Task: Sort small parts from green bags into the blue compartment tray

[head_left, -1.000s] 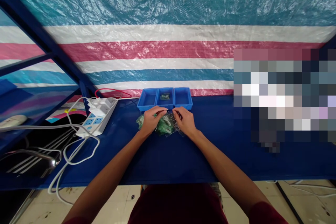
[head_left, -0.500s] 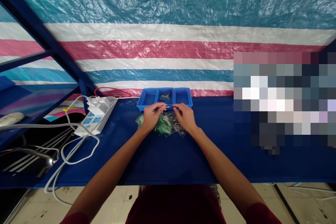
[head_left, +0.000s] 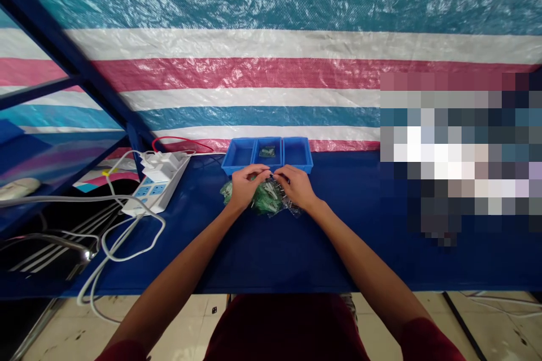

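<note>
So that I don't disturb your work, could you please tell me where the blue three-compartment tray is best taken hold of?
Grip the blue three-compartment tray by its short end walls, coming from above and the sides. It is long, narrow and open-topped, and those ends stand free, while the left hand and right hand work close to its near side.

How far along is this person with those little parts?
Done, it seems: one small packet lies in the middle compartment of the blue three-part tray. In hand: the left hand and right hand meet over something too small to make out. Left: a heap of clear bags with green and metal bits in front of the tray.
</note>
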Motion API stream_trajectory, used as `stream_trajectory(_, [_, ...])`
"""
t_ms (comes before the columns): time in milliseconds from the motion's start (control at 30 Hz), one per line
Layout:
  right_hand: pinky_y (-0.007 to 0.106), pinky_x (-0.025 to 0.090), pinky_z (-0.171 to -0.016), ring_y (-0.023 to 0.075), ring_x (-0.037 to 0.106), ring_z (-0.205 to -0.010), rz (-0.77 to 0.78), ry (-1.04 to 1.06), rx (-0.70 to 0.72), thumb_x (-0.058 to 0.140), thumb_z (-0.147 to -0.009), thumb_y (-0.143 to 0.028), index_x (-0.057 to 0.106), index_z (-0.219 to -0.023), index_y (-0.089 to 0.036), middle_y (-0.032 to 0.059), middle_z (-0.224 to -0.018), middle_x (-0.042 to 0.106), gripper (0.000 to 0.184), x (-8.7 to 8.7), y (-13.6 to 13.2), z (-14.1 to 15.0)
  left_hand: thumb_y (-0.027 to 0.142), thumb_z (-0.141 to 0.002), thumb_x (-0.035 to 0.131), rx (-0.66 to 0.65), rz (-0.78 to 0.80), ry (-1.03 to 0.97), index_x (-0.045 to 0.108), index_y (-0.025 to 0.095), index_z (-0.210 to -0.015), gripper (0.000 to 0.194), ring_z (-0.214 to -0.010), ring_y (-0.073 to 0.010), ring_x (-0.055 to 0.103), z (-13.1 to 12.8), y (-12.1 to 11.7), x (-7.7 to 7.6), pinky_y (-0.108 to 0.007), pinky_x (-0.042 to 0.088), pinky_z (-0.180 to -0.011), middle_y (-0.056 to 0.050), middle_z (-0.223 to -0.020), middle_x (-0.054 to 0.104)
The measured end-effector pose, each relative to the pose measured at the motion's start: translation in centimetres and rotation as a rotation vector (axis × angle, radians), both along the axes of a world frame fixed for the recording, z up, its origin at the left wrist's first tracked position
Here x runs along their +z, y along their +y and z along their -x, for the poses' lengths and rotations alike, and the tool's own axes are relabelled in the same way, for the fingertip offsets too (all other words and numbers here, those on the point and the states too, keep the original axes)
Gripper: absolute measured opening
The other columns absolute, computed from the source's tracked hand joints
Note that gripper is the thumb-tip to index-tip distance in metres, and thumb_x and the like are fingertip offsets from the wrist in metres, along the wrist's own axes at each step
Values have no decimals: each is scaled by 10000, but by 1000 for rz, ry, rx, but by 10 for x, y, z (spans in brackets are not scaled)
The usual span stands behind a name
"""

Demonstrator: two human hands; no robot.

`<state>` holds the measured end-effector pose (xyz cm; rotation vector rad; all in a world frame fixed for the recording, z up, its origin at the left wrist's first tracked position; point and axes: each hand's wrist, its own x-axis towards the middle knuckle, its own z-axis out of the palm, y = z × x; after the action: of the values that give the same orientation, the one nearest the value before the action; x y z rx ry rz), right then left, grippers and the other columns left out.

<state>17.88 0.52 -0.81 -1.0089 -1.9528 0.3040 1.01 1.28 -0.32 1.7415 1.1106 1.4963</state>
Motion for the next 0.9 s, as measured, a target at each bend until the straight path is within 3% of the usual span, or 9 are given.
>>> stream_trajectory(133, [243,430,-687,149,588,-734,-15,106,-28,485,-943,-279,655,-880,-191,32,-804,653,202,-10,-8,1,357,-693,756,-94,81,-84,718,147,-769,226,-682,-163,648,-2,0,-2,-282,544,-676,-54,-779,714])
stream_trajectory(300, [251,447,-685,156,606,-737,-33,98,-47,466,-949,-295,666,-875,-193,38,-802,660,236,-10,-14,2,334,-749,714,-178,-32,0,684,158,-767,180,-776,-174,644,-5,-4,-1,-283,536,-720,-57,-822,688])
stream_trajectory(567, [269,466,-676,166,629,-735,-58,102,-154,444,-950,-273,676,-957,-183,53,-833,687,249,-11,-15,-1,319,-892,545,-33,-144,169,631,168,-911,175,-788,-156,653,2,-7,0,-268,516,-754,-43,-858,682])
stream_trajectory(733, [281,484,-705,166,628,-754,-88,143,-187,412,-957,-280,663,-1018,-190,61,-861,684,274,-8,-17,-4,307,-898,541,-7,-265,341,680,180,-896,188,-808,-163,655,7,-8,4,-273,506,-789,-48,-867,707])
stream_trajectory(900, [261,491,-693,153,623,-742,-86,77,-94,435,-955,-299,658,-1025,-196,61,-895,672,255,-7,-20,-2,337,-841,625,-11,-224,281,711,186,-809,176,-687,-153,652,2,-12,6,-256,526,-695,-31,-767,716])
